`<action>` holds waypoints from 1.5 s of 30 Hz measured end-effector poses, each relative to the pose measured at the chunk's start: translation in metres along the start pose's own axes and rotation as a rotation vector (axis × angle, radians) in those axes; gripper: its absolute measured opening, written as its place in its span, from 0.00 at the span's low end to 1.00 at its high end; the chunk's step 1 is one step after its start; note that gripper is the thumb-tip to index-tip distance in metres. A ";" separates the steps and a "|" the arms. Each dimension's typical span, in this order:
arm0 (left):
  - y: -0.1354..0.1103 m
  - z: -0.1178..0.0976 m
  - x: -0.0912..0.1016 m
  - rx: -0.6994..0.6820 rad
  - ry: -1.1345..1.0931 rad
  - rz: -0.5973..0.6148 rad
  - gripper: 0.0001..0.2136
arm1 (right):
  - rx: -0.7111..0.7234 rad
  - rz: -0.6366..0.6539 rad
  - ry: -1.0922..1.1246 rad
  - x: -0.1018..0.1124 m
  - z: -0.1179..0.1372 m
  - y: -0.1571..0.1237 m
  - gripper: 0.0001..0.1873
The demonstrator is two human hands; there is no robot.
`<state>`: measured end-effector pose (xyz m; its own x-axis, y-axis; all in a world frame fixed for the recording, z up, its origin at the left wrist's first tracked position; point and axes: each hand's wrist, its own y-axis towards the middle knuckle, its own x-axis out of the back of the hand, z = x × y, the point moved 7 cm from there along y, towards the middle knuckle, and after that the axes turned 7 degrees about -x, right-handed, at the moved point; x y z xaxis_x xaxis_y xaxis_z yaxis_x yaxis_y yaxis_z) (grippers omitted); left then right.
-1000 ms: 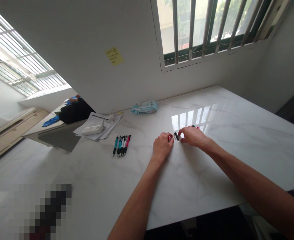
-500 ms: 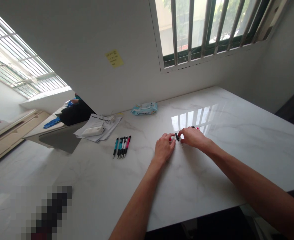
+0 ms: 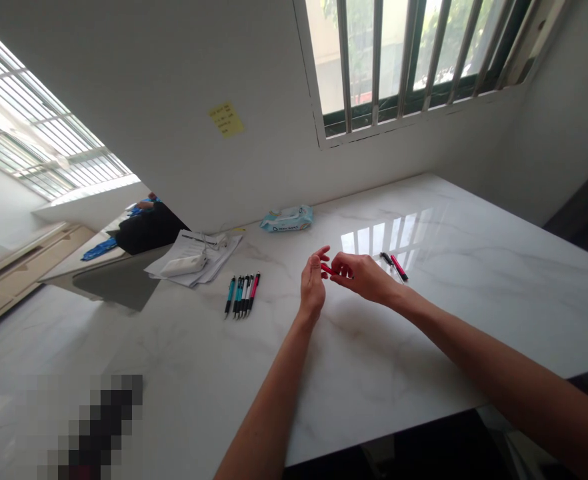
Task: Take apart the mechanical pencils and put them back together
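Red pen part [image 3: 329, 269] held between your hands, over the middle of the surface [image 3: 194, 373]. Right hand [image 3: 361, 272]: grip pinched on its right end. Left hand [image 3: 313, 285]: fingers at its left end; can't tell whether they clamp it. Slim piece; likely slips if your right pinch slackens or the push goes crooked. Your right forearm passes close to the pink pen [image 3: 399, 267] and black pen [image 3: 386, 258]; dropping it could knock them rolling.

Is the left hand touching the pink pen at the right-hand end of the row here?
Apart: the head view shows a plain stretch of bare tabletop between the left hand and the pink pen.
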<state>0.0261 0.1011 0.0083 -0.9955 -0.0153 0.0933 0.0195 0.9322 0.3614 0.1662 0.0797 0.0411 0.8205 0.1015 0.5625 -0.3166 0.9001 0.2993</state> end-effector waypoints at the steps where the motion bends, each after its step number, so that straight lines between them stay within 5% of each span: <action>1: 0.001 0.003 0.000 0.020 -0.019 0.000 0.24 | 0.001 -0.024 -0.021 0.001 0.000 0.000 0.05; 15: 0.000 0.020 0.014 0.192 -0.312 -0.209 0.18 | -0.133 -0.161 -0.008 0.037 -0.023 0.009 0.13; 34: -0.021 0.029 -0.019 0.546 -0.604 -0.092 0.08 | -0.077 -0.158 0.066 0.059 -0.016 0.011 0.15; 45: -0.023 0.029 -0.019 0.560 -0.544 -0.055 0.09 | -0.134 -0.307 0.042 0.084 -0.029 0.012 0.12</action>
<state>0.0416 0.0899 -0.0284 -0.9020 -0.0220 -0.4311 0.0634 0.9811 -0.1827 0.2451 0.1110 0.0693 0.8876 -0.1678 0.4290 0.0113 0.9390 0.3438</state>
